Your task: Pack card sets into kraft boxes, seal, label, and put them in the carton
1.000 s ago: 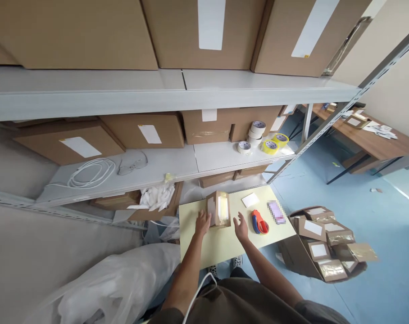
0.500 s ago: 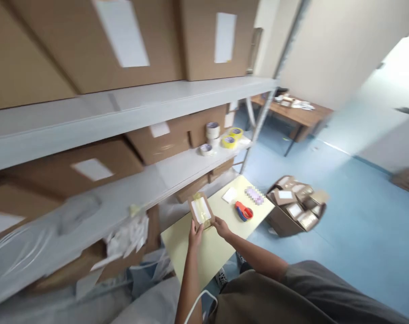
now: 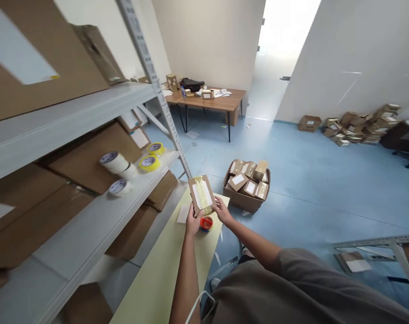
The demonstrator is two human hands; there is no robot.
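Note:
A small cardboard box (image 3: 208,183) with a white label and a strip of clear yellowish tape over it is held between my two hands. My left hand (image 3: 193,221) grips its lower left corner, thumb on the top face. Fingers of my right hand (image 3: 222,211) close on its lower right edge. Below the box, on the pale yellow tabletop (image 3: 164,261), sits a red and blue tape dispenser (image 3: 206,223), partly covered by my left hand and the box. A white sheet (image 3: 183,213) lies left of it.
An open carton (image 3: 245,202) full of small taped boxes stands on the floor beyond the table. Left is a metal shelf (image 3: 89,229) with large cartons, white tape rolls (image 3: 120,187) and yellow tape rolls (image 3: 149,163). A wooden desk (image 3: 204,102) and piled boxes (image 3: 363,126) stand farther back.
My view has swung to the right, bringing the desk, door and piled boxes into fuller sight. The box stays in both hands and now hangs over the tape dispenser, nearer the open carton.

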